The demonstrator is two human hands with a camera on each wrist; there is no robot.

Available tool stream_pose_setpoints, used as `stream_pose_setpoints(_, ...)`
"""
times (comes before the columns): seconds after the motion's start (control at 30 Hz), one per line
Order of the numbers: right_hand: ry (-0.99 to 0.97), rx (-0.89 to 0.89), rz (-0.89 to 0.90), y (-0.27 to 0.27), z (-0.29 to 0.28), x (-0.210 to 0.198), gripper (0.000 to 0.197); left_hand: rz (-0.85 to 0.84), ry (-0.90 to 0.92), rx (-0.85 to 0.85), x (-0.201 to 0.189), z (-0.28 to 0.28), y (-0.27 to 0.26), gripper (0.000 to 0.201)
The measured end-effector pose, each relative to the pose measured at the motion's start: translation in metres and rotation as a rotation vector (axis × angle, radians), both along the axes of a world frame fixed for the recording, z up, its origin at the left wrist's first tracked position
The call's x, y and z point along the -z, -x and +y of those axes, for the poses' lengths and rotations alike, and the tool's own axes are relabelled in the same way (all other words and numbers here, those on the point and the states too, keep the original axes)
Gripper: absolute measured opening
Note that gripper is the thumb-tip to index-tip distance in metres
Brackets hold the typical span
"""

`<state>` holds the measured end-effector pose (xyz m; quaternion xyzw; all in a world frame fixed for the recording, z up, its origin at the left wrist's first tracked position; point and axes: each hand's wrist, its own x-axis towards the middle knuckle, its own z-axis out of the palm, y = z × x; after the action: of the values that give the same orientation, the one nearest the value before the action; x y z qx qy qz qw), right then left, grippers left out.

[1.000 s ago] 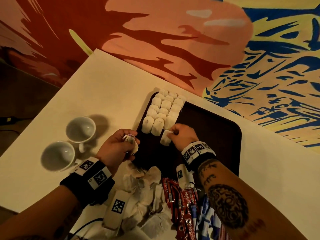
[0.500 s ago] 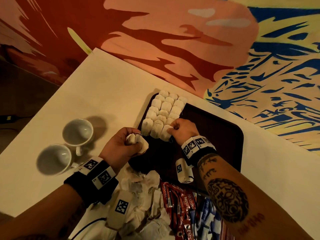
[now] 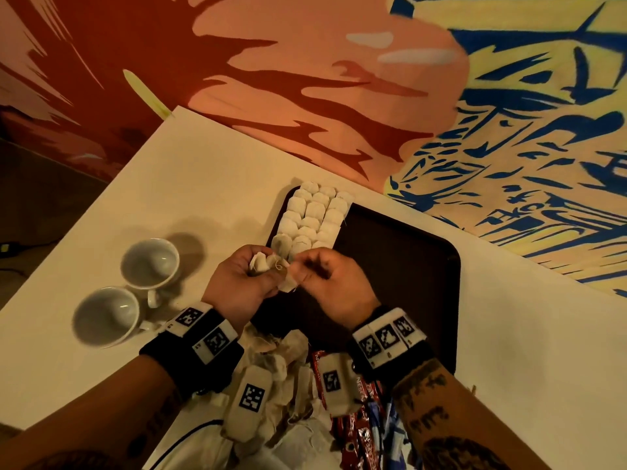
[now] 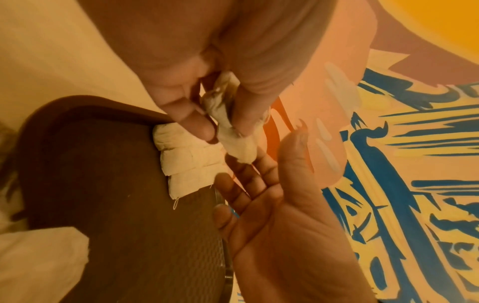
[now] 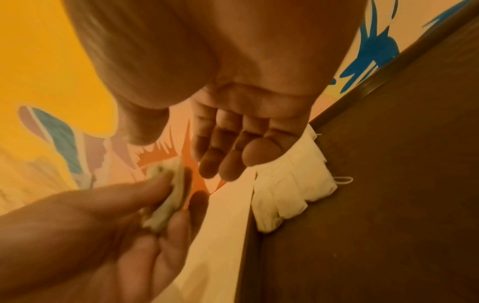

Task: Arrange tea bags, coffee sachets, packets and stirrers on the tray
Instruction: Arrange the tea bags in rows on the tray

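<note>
A dark brown tray lies on the white table. Several white tea bags lie in three tight rows at the tray's far left end. My left hand hovers just in front of those rows and pinches a small bunch of tea bags between thumb and fingers; the left wrist view shows the bunch hanging from the pinch. My right hand is right beside it. Its palm is up, its fingers are relaxed, and its fingertips reach the lowest tea bag. It holds nothing.
Two empty white cups stand left of the tray. A heap of loose tea bags, red sachets and blue packets lies at the near edge under my wrists. A painted wall rises behind the table.
My right hand has left the tea bag it set at the near end of the rows and drawn back to the left hand. The left hand has moved right to meet it.
</note>
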<state>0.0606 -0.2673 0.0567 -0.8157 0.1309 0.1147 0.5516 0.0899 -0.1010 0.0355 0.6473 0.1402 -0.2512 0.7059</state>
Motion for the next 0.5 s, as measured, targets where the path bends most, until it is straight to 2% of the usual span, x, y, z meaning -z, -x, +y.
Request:
stream_pose_setpoints(0.07,-0.045,0.049,-0.021,0.012,0.012,0.002,0.02,-0.039,-0.04,0.036,-0.005,0.001,0.002,0.026)
stream_pose_setpoints(0.1,-0.053,0.105,-0.036,0.016,0.016,0.004,0.017,-0.058,-0.035,0.042,-0.007,0.0,0.003,0.025)
stream_pose_setpoints(0.2,-0.028,0.236,-0.088,0.024,0.019,0.007,0.011,-0.054,0.045,0.026,-0.009,0.001,0.01,0.02)
stream_pose_setpoints(0.3,-0.003,0.256,-0.126,0.031,0.012,0.001,0.013,-0.025,0.13,0.006,-0.012,0.006,0.016,0.027)
stream_pose_setpoints(0.4,0.113,0.174,-0.108,0.035,0.003,-0.008,0.011,0.012,0.16,0.037,-0.016,0.01,0.019,0.038)
stream_pose_setpoints(0.5,0.245,-0.031,-0.089,0.035,-0.003,-0.025,0.014,0.055,0.155,0.107,-0.019,0.012,0.024,0.034)
